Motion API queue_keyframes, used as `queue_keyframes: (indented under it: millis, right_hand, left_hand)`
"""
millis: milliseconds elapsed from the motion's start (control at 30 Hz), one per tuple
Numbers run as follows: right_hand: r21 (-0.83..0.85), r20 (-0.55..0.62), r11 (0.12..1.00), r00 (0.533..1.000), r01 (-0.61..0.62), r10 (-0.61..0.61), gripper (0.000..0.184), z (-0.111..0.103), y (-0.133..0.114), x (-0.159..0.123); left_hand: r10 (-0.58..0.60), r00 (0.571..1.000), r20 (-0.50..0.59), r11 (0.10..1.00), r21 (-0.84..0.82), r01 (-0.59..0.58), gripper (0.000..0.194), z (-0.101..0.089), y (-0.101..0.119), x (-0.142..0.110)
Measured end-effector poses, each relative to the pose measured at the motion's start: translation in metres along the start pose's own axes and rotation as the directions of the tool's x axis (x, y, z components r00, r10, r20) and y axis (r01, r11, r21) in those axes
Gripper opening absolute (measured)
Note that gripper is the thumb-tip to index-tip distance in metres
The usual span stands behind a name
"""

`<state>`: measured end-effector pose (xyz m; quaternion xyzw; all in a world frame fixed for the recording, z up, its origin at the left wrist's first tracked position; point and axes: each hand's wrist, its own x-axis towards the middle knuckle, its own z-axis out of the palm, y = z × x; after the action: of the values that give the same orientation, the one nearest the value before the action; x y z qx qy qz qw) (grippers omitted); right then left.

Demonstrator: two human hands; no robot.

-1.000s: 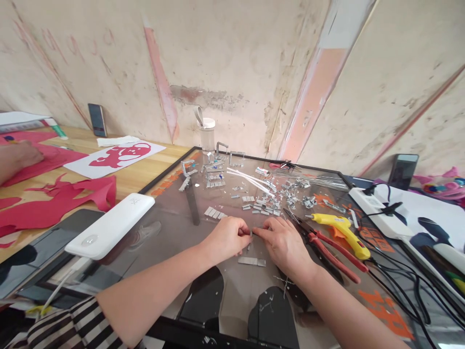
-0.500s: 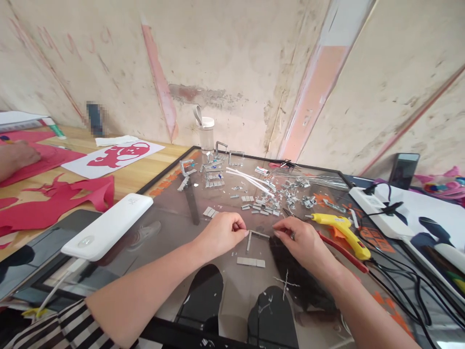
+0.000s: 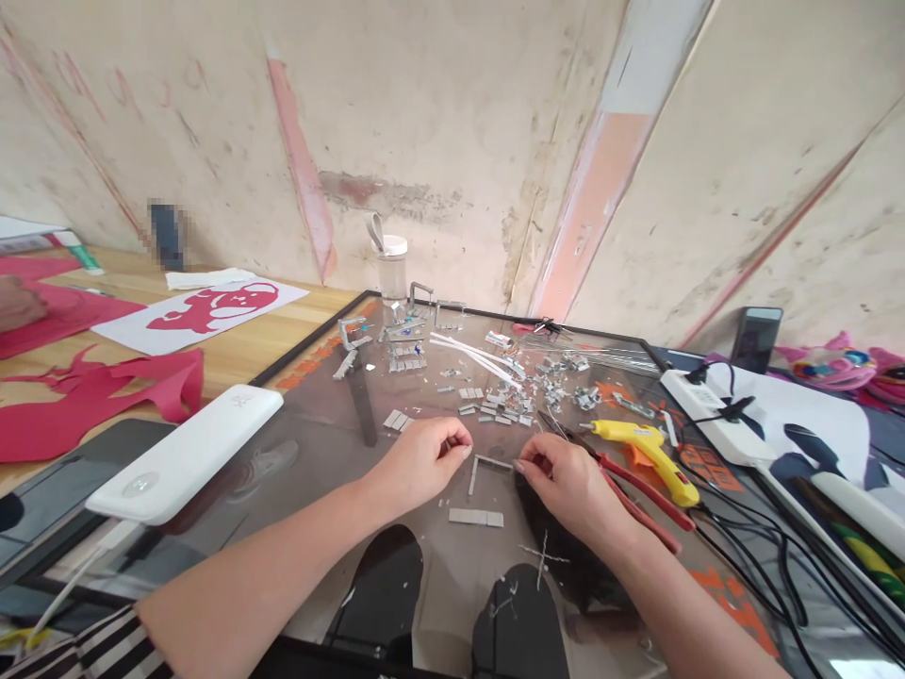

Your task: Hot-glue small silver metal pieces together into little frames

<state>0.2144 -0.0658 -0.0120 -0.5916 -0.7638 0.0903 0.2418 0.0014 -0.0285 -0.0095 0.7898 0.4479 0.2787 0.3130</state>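
On the dark glass tabletop, a thin grey strip bent at a corner lies between my hands. My right hand has its thumb and fingers pinched at the strip's right end. My left hand is curled closed just left of the corner, apart from it; anything between its fingertips is hidden. Nearer me lies a flat row of joined grey pieces. A twisted wire cross rests by my right forearm.
Small grey pieces are scattered beyond my hands. Red-handled pliers, a yellow glue gun and a power strip with cables are on the right. A white power bank sits left. Another person's hand rests on red sheets.
My right hand's fingertips have come down onto the right end of the bent strip. My left hand has drawn slightly back from the corner. The view has shifted a little.
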Motion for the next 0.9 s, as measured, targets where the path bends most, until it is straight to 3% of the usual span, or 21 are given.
queue_keyframes:
  millis: [500, 900]
  right_hand:
    - [0.017, -0.022, 0.998, 0.998, 0.067, -0.067, 0.012, 0.0058, -0.0009, -0.0017]
    - [-0.061, -0.041, 0.992, 0.992, 0.113, -0.116, 0.013, 0.0048, -0.0024, -0.003]
  left_hand:
    - [0.088, 0.995, -0.04, 0.996, 0.037, -0.087, 0.028, -0.0014, -0.0034, 0.0015]
    - [0.065, 0.996, -0.061, 0.997, -0.036, -0.067, 0.017, -0.007, 0.0011, -0.0004]
